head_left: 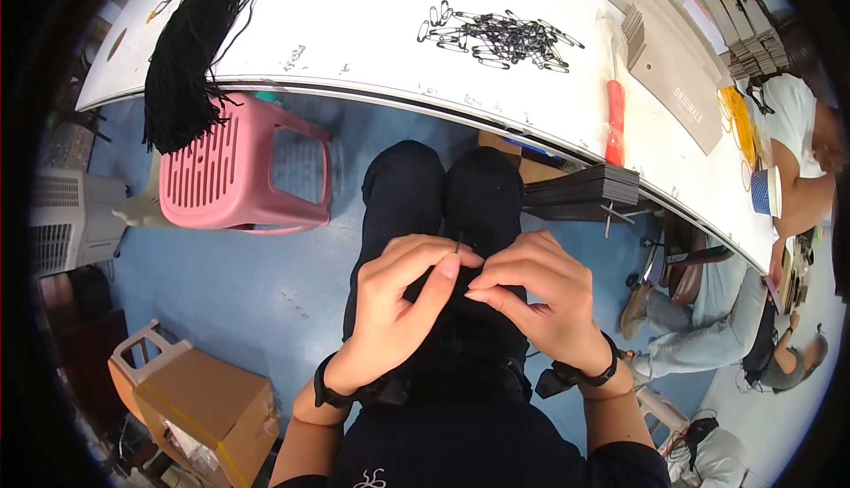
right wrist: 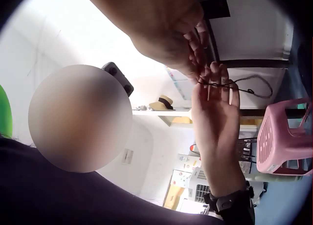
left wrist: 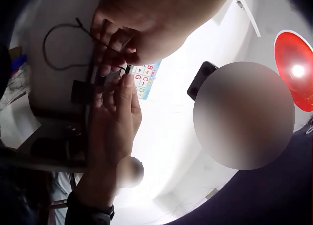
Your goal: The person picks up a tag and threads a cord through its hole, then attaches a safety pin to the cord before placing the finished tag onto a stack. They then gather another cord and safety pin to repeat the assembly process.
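Above the person's lap, the left hand (head_left: 403, 293) pinches a thin black cord between thumb and fingers; in the right wrist view this cord (right wrist: 261, 93) runs across the left hand's fingers (right wrist: 217, 117) and ends in a loop. Close beside it is the right hand (head_left: 540, 298), thumb and index fingertips together; in the left wrist view the two hands' fingertips nearly meet at the cord (left wrist: 61, 25). Whatever small part lies between the fingertips is too hidden to tell. Black safety pins (head_left: 505, 38) lie in a pile on the white table (head_left: 336, 36).
A bundle of black cords (head_left: 195, 54) hangs over the table edge above a pink stool (head_left: 212, 169). Grey cards (head_left: 673, 72), a red-handled tool (head_left: 614, 120) and a paper cup (head_left: 766, 191) are on the right. A cardboard box (head_left: 208, 408) stands lower left. Other people sit at the right.
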Available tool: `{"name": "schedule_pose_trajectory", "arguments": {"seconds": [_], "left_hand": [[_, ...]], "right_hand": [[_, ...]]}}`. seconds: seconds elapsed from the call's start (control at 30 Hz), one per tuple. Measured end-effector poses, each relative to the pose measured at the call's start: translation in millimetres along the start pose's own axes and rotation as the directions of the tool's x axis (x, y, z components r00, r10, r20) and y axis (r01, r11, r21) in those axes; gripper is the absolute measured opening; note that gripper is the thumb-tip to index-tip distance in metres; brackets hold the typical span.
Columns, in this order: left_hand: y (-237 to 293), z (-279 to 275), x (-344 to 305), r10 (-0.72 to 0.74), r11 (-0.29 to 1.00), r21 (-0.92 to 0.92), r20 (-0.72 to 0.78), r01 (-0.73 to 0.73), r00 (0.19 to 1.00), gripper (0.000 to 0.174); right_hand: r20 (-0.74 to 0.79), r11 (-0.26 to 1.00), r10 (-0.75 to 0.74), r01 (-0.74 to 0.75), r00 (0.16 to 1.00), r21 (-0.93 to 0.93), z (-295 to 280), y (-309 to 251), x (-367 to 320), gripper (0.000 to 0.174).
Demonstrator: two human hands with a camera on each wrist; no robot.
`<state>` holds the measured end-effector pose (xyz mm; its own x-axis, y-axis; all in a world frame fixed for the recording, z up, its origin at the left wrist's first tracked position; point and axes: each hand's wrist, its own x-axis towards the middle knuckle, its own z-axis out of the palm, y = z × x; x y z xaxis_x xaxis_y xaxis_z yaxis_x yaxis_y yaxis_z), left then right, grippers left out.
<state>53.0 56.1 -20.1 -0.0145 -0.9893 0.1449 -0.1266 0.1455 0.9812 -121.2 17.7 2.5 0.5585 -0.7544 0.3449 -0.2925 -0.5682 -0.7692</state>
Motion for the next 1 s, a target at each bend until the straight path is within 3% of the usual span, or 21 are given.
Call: {"name": "schedule_pose_trajectory", "arguments": {"seconds": [0.27,0.33,0.43,0.6,0.7,0.73,0.8,1.0], "left_hand": [[-5,-4,-5,-0.085,0.978,-0.175,0.151,0.111,0.985,0.009],[-4,-6,-6,-0.158,0.965,-0.179,0.182,0.191,0.971,0.009],[-3,-2,-5,-0.103,0.973,-0.193,0.141,0.129,0.985,0.010],[-6,-9,-7,-0.143,0.955,-0.230,0.191,0.186,0.971,0.012],[-8,-7,-8,-0.162,0.924,-0.314,0.193,0.218,0.968,0.014],[-8,-6,-8,-0.168,0.901,-0.371,0.175,0.223,0.970,0.015],[-8,-7,-8,-0.168,0.900,-0.373,0.174,0.223,0.970,0.015],[-11,-9,-8,-0.158,0.927,-0.310,0.192,0.212,0.969,0.014]], "right_hand": [[-0.114,0.990,0.125,-0.116,0.986,0.083,-1,1,0,0.018],[-0.102,0.989,0.127,-0.117,0.987,0.096,-1,2,1,0.018],[-0.078,0.986,0.121,-0.111,0.990,0.122,-1,6,1,0.017],[-0.035,0.959,0.118,-0.104,0.992,0.263,3,18,-1,0.019],[0.061,0.780,0.233,-0.224,0.971,0.585,7,25,-2,0.033],[0.062,0.780,0.233,-0.224,0.971,0.585,8,26,-1,0.033],[0.156,0.645,0.264,-0.295,0.952,0.705,9,27,0,0.035],[0.233,0.577,0.235,-0.329,0.943,0.748,13,27,-1,0.031]]}}
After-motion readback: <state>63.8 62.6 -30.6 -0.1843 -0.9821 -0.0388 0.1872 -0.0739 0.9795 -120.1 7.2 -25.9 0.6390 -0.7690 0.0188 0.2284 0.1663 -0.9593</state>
